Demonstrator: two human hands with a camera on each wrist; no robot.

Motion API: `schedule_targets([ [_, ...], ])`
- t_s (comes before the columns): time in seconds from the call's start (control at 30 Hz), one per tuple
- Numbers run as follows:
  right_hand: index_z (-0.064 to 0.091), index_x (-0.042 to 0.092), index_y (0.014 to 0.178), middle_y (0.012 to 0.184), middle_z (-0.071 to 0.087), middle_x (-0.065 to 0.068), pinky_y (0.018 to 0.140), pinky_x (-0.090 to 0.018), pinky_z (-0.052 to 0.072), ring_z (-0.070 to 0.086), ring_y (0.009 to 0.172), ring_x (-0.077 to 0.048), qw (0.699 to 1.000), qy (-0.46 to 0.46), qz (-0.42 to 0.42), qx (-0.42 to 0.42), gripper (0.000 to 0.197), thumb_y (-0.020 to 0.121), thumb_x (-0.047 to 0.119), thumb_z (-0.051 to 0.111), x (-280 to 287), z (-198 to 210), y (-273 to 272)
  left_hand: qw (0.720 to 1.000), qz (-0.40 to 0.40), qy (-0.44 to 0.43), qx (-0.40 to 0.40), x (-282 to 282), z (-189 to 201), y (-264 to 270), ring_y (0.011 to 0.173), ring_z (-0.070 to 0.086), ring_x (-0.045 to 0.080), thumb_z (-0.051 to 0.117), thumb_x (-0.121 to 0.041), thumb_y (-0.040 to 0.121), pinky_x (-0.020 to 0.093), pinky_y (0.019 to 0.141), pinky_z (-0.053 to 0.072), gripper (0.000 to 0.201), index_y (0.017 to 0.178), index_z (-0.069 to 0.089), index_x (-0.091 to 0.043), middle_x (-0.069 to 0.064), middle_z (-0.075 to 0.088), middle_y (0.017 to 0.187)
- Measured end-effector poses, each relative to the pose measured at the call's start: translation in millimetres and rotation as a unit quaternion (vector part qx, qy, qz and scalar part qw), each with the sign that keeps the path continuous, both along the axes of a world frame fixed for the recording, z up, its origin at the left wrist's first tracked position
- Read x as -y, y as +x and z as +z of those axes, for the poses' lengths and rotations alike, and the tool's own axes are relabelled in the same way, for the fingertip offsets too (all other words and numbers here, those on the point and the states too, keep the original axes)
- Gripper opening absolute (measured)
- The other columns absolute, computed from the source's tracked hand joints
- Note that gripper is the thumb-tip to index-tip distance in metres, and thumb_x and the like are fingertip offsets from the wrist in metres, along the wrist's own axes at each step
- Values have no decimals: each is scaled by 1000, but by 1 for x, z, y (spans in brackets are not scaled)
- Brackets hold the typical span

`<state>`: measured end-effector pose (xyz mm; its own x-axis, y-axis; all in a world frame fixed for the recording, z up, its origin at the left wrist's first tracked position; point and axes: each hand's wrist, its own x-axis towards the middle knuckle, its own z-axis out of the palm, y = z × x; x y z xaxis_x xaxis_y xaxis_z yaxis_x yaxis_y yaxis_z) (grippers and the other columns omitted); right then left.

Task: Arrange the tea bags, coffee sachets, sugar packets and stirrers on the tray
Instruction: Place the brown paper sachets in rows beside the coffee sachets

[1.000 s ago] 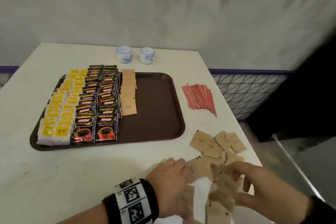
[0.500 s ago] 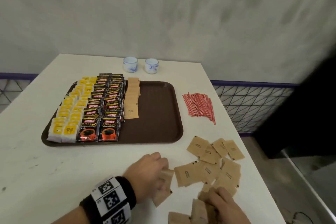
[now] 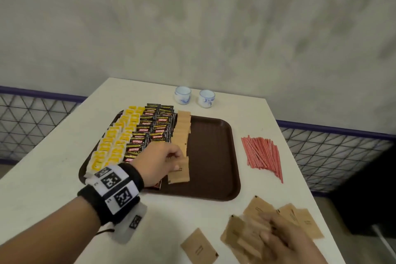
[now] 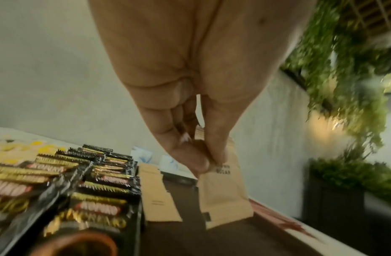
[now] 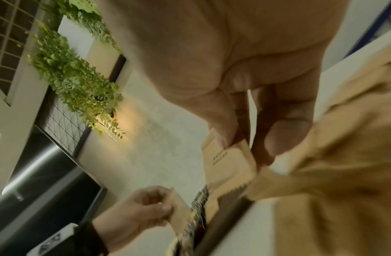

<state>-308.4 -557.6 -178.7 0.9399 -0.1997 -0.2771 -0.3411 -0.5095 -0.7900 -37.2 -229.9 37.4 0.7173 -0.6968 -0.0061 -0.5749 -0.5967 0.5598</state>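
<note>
My left hand (image 3: pixel 174 162) pinches a brown sugar packet (image 3: pixel 180 172) between thumb and fingers, low over the brown tray (image 3: pixel 214 156), at the near end of the row of sugar packets (image 3: pixel 183 130). The left wrist view shows the same pinch (image 4: pixel 206 164) on the packet (image 4: pixel 225 199). Yellow tea bags (image 3: pixel 113 143) and black coffee sachets (image 3: pixel 154 130) fill the tray's left part in rows. My right hand (image 3: pixel 267 233) is on the loose sugar packets (image 3: pixel 300 218) at the table's front right. In the right wrist view its thumb and fingers (image 5: pixel 240 143) pinch one packet (image 5: pixel 227 162).
Red stirrers (image 3: pixel 261 154) lie in a bundle on the white table (image 3: pixel 53 188), right of the tray. Two small white-and-blue cups (image 3: pixel 182 94) stand behind the tray. One sugar packet (image 3: pixel 199 246) lies alone near the front edge. The table's right edge is close to the pile.
My left hand carried a sugar packet from the front of the table up over the tray. The right hand stayed at the loose pile. The head view shifted.
</note>
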Motion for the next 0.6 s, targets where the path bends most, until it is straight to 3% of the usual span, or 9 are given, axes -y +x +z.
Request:
schedule_targets([
  [0.03,60,47,110,57,61,30,61,-19,52,55,47,10,999,-8,-42,-4,34,79,42,73,-22,43,21,1000,7,12,9,6,0,11,85,55,6,69,-20,84,17,70,36,10,92,66,-25,-11,63,92],
  [0.07,64,40,102,65,67,25,61,-16,49,60,57,6,996,2,-86,-3,26,86,20,67,-59,105,54,1000,15,22,6,12,0,21,85,56,7,69,-18,83,17,71,37,12,93,65,-23,-9,63,91],
  [0.1,65,37,98,77,69,21,62,-15,47,62,66,2,997,-18,-70,33,30,89,8,61,-83,150,71,999,21,33,-3,19,-3,30,84,56,8,70,-17,82,17,71,38,13,92,65,-22,-9,62,89],
  [0.17,63,38,99,91,68,14,64,-17,46,61,75,-5,996,4,-49,80,36,92,3,56,-120,206,101,998,18,63,-15,34,-8,44,78,55,7,72,-16,80,19,71,42,13,87,63,-22,-11,58,81],
  [0.23,60,34,104,97,65,7,60,-18,48,61,78,-10,996,19,-56,64,34,93,2,55,-116,188,136,995,18,89,-26,46,-16,55,71,55,5,71,-12,80,21,71,46,15,81,61,-23,-11,56,75],
  [0.3,55,32,104,93,61,1,54,-16,49,60,71,-13,996,10,-66,64,32,91,3,59,-120,186,164,993,26,114,-25,54,-24,65,75,60,6,66,-7,81,23,73,50,20,77,58,-24,-9,59,78],
  [0.43,50,28,93,75,52,1,53,-22,49,56,62,-15,996,34,-67,38,31,84,4,68,-132,180,205,985,41,166,3,57,-35,81,89,60,16,66,-9,78,33,83,52,20,82,56,-25,-5,63,90],
  [0.6,48,23,86,68,51,1,55,-31,54,56,60,-20,997,35,-73,-11,32,80,3,73,-143,158,240,982,45,183,31,56,-44,95,91,59,19,62,-9,77,31,80,50,21,82,52,-27,-4,63,92],
])
